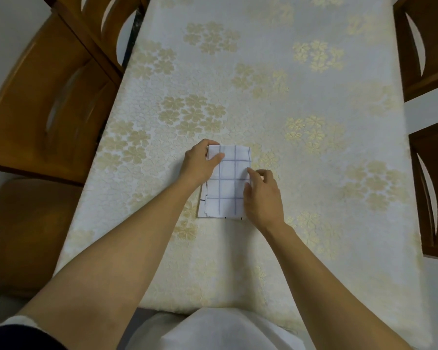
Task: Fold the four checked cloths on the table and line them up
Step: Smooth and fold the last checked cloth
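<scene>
**2 hands on a folded checked cloth**

A white folded cloth with purple-grey checks (228, 183) lies mid-desk on the cream, flower-patterned desk (314, 173). The left hand (200, 162) grips its far-left corner. The right hand (262, 195) pinches its right edge. Open desk surrounds it, and brown wooden chairs (48, 102) line both sides.

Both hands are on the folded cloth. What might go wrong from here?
1. Layers at the near left edge of the cloth sit uneven; pressing now may set that skew.
2. The left hand grips only the far left corner, the right hand the right edge; lifting may let the layers fan open.
</scene>
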Available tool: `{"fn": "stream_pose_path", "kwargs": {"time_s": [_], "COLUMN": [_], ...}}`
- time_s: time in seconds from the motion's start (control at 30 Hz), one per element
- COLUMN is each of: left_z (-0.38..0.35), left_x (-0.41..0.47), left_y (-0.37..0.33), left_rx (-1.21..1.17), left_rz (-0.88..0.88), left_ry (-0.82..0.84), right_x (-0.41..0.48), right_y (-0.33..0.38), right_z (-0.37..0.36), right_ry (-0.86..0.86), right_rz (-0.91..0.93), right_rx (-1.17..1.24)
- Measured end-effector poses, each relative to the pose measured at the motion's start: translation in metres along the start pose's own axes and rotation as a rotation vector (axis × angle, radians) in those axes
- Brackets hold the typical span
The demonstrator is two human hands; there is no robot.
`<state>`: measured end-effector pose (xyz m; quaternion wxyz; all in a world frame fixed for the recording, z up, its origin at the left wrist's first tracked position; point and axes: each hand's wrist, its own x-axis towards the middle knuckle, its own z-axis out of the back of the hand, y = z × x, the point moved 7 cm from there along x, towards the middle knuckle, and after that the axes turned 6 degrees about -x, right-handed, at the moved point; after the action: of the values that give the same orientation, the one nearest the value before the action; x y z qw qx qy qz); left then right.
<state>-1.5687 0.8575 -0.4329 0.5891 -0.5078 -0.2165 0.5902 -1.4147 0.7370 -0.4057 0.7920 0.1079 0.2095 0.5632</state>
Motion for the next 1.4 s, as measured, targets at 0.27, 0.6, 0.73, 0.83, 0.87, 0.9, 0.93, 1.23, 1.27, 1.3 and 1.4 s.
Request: {"fn": "stream_pose_path", "kwargs": {"time_s": [0.27, 0.6, 0.73, 0.83, 0.87, 0.9, 0.93, 1.23, 1.27, 1.3, 1.4], "left_z": [-0.001, 0.004, 0.005, -0.021, -0.036, -0.051, -0.065, -0.084, -0.080, -0.074, -0.058], "left_x": [0.005, 0.005, -0.003, -0.004, -0.003, -0.002, -0.002, 0.020, 0.024, 0.028, 0.036], "left_y": [0.004, -0.004, -0.027, -0.057, -0.064, -0.069, -0.071, -0.081, -0.079, -0.075, -0.060], "left_rx": [0.072, 0.192, 0.573, 0.606, 0.654, 0.726, 0.808, 0.992, 0.961, 0.921, 0.730], "left_rz": [0.005, -0.065, -0.354, -0.600, -0.657, -0.695, -0.722, -0.633, -0.589, -0.530, -0.309], "left_ry": [0.014, -0.059, -0.194, 0.018, 0.160, 0.304, 0.431, 0.639, 0.626, 0.624, 0.638], "right_x": [0.050, 0.049, 0.026, 0.013, 0.013, 0.015, 0.019, 0.047, 0.049, 0.051, 0.057], "right_y": [0.000, -0.017, -0.023, -0.038, -0.040, -0.041, -0.040, -0.047, -0.051, -0.056, -0.066], "right_z": [-0.004, -0.016, -0.001, -0.013, -0.017, -0.019, -0.020, 0.013, 0.017, 0.021, 0.033], "right_ry": [0.069, 0.114, -0.109, -0.018, 0.017, 0.044, 0.076, 0.380, 0.367, 0.352, 0.345], "right_rz": [0.129, 0.039, -0.128, -0.268, -0.292, -0.301, -0.288, -0.108, -0.116, -0.124, -0.130], "right_rx": [-0.176, -0.261, -0.132, 0.014, 0.033, 0.033, 0.022, 0.153, 0.184, 0.202, 0.222]}}
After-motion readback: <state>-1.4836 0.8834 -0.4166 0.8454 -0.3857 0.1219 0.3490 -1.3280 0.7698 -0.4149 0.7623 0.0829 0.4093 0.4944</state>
